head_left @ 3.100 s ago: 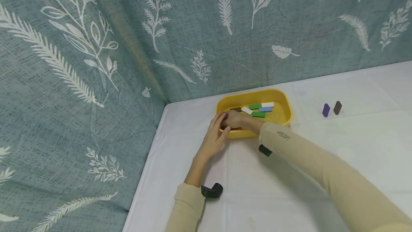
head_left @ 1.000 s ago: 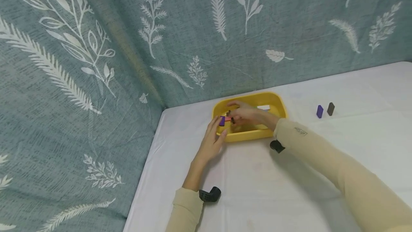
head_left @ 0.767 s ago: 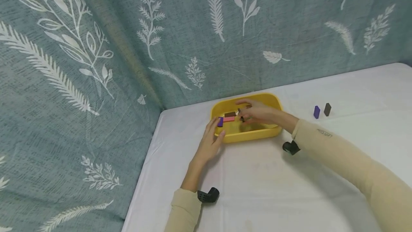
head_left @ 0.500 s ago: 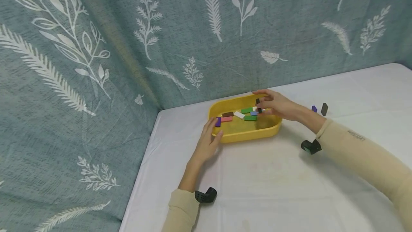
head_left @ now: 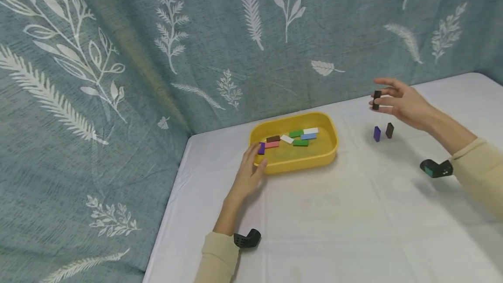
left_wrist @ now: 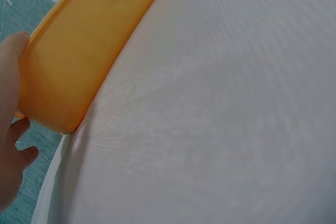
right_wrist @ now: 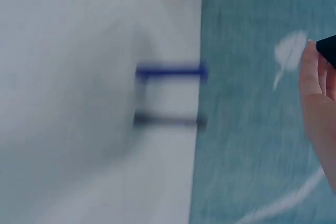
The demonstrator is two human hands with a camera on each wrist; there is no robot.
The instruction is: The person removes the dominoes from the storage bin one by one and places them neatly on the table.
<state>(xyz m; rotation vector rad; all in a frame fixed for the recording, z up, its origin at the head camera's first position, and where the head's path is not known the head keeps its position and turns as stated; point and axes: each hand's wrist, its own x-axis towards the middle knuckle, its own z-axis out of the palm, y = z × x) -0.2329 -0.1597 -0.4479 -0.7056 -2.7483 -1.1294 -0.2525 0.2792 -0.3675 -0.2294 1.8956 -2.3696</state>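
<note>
My right hand (head_left: 408, 104) pinches a small black rectangular block (head_left: 376, 100) between thumb and fingers, upright in the air. Below it, a purple block (head_left: 377, 134) and a dark brown block (head_left: 390, 130) stand on end side by side; both blur in the right wrist view. My left hand (head_left: 248, 174) rests at the left end of the yellow tray (head_left: 298, 163), thumb at the front rim, fingers spread and fairly straight. Inside the tray, a purple block (head_left: 261, 148) lies by those fingertips. In the left wrist view the tray (left_wrist: 94, 51) hides its contents.
A pink block (head_left: 272, 145), a brown block (head_left: 273, 139), and several white, green and blue blocks lie in the tray. A white cloth (head_left: 334, 213) covers the table. Behind it hangs a teal leaf-patterned curtain (head_left: 220, 34).
My right hand has carried the black block up out of the tray and rightward, above the two standing blocks. My left hand has stayed at the tray's left end.
</note>
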